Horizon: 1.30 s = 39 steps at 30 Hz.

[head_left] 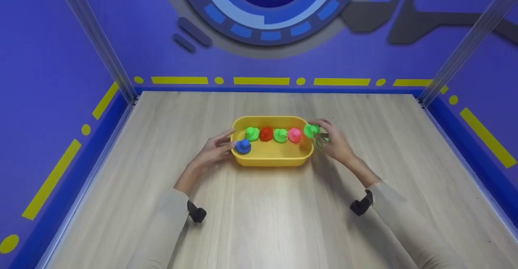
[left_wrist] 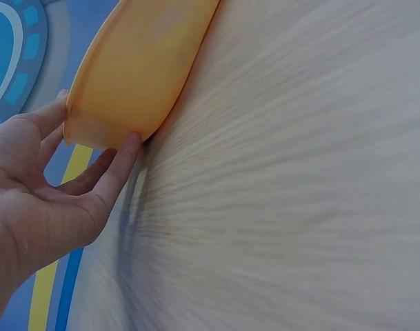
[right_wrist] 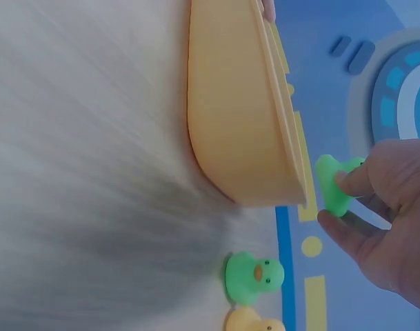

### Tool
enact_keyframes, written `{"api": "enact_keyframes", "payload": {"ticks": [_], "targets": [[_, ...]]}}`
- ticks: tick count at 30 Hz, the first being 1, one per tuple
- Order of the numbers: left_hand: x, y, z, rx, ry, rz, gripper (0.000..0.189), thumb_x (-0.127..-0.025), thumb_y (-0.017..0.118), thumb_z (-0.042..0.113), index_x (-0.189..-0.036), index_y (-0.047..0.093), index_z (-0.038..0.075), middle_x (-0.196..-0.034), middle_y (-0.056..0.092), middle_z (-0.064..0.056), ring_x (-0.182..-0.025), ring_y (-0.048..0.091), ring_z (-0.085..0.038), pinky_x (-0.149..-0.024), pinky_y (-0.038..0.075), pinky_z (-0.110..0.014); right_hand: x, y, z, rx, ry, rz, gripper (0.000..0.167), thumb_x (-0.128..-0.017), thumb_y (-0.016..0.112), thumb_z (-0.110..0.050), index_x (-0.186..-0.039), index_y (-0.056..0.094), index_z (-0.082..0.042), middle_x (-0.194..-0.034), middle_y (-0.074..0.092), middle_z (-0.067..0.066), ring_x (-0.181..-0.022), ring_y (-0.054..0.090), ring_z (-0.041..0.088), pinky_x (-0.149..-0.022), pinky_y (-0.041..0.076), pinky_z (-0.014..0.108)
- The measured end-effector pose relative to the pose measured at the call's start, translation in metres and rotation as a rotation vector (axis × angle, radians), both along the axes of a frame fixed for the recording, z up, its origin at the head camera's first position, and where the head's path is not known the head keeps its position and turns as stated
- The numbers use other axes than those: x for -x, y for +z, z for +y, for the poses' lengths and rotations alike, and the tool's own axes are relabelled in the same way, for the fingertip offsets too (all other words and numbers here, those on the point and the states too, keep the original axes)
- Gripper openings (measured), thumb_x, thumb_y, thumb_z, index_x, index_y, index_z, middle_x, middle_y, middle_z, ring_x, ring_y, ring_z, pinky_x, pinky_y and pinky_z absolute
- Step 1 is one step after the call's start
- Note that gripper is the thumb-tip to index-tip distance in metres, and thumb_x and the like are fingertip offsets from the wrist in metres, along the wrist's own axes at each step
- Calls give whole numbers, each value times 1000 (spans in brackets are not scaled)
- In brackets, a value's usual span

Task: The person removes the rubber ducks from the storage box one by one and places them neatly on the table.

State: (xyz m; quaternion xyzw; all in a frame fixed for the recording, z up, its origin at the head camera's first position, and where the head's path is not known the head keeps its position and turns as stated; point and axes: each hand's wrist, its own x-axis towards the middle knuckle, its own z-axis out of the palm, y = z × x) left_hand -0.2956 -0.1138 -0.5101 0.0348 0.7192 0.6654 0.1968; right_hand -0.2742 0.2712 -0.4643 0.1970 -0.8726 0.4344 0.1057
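A yellow plastic tub (head_left: pixel 272 162) stands on the table with several rubber ducks inside. Along its far side sit a green duck (head_left: pixel 251 134), a red duck (head_left: pixel 266 134), another green duck (head_left: pixel 280 136) and a pink duck (head_left: pixel 295 135); a blue duck (head_left: pixel 243 146) is at the near left. My left hand (head_left: pixel 215 149) touches the tub's left end with fairly straight fingers spread from rim to base. Between right thumb and fingers, a green duck (right_wrist: pixel 334 185) is pinched by my right hand (head_left: pixel 335 142), beside the tub's right rim.
On the table below my right hand stand another green duck (right_wrist: pixel 250 278) and a yellow duck (right_wrist: pixel 247 321), mostly hidden in the head view. Blue panels (head_left: pixel 259 68) with yellow markings wall the wooden table (head_left: pixel 267 212) at the back and sides.
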Motion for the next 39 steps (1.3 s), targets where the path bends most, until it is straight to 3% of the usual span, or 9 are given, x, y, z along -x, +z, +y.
{"api": "enact_keyframes", "payload": {"ticks": [5,11,20,25,29,33,36,39], "targets": [[3,1,1,-43,-8,-10,59,-103,62,17,-158,41,21,-155,43,-19,-133,57,-32,-108,54,-42,0,-2,14,11,-35,50,42,-89,58,23,-128,62,8,-127,64,24,-125,61,41,-94,58,49],[3,0,0,-20,9,-18,58,-102,64,21,-156,44,25,-155,44,-17,-133,57,-32,-108,53,-43,1,1,29,15,-95,103,40,-90,59,21,-128,63,9,-125,63,25,-124,62,41,-93,58,48],[-1,-2,-2,-28,45,-46,58,-101,65,22,-155,45,26,-156,43,-16,-136,54,-31,-109,53,-44,-2,-2,58,-5,-144,109,38,-94,59,16,-131,61,8,-127,60,26,-123,61,41,-93,56,39],[-2,-1,1,-36,38,-34,57,-102,65,23,-155,45,26,-157,41,-16,-138,52,-32,-112,50,-45,-2,-11,81,-29,-202,124,38,-94,57,17,-132,59,10,-129,57,29,-121,60,45,-91,55,19],[-1,-1,2,-29,33,-24,58,-101,66,24,-155,46,27,-157,41,-17,-138,53,-33,-111,50,-46,-1,-16,97,-27,-226,113,38,-94,55,18,-132,57,12,-128,56,31,-121,58,47,-87,45,-2],[-1,-5,5,-16,38,-20,58,-100,67,25,-154,47,26,-157,43,-17,-135,55,-32,-109,52,-45,-3,-21,109,-41,-231,125,38,-93,55,19,-131,57,13,-127,56,32,-119,58,49,-91,57,23],[0,-5,4,-16,37,-14,57,-101,66,25,-154,47,25,-156,44,-18,-134,57,-32,-109,53,-45,-5,-27,112,-64,-250,114,39,-93,56,20,-131,57,13,-127,56,31,-119,58,49,-92,53,49],[1,-3,-1,-13,44,-10,56,-101,66,23,-154,47,25,-155,45,-18,-134,57,-33,-107,54,-45,-4,-33,111,-93,-255,49,40,-93,55,19,-132,55,13,-129,55,32,-120,57,49,-95,53,54]]}}
